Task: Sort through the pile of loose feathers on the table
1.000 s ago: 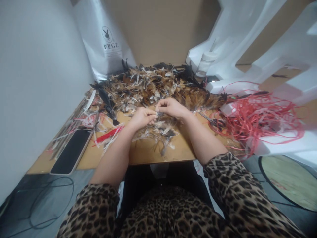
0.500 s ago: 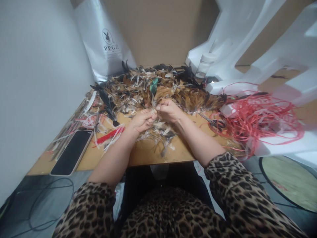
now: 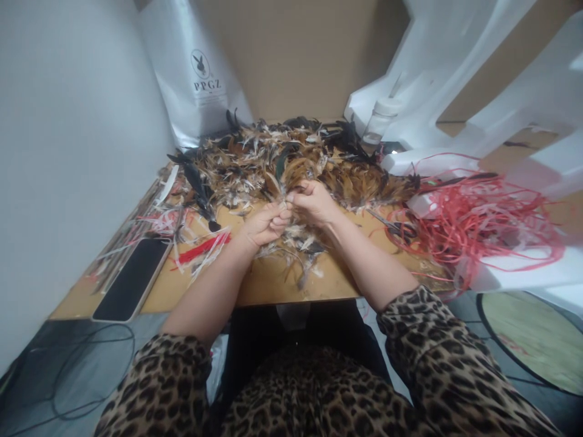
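Note:
My left hand [image 3: 266, 223] and my right hand [image 3: 314, 202] meet fingertip to fingertip over the wooden table [image 3: 268, 282]. Together they pinch a small bunch of feathers [image 3: 281, 173] that stands up from the fingers, with a dark greenish feather in it. Behind the hands lies a big heap of brown, black and white feathers [image 3: 255, 158]. More loose feathers [image 3: 300, 249] lie under the wrists near the table's front edge.
A black phone [image 3: 132, 278] lies at the left front beside a red feather [image 3: 200, 247]. Tangled red strips [image 3: 473, 218] cover the right side over white foam pieces [image 3: 455, 91]. A white bottle [image 3: 380, 118] and a silver bag [image 3: 200, 73] stand at the back.
Both hands have lifted slightly and moved toward the heap, raising the bunch of feathers upright. The greenish feather that showed brightly half a second ago now looks darker and turned.

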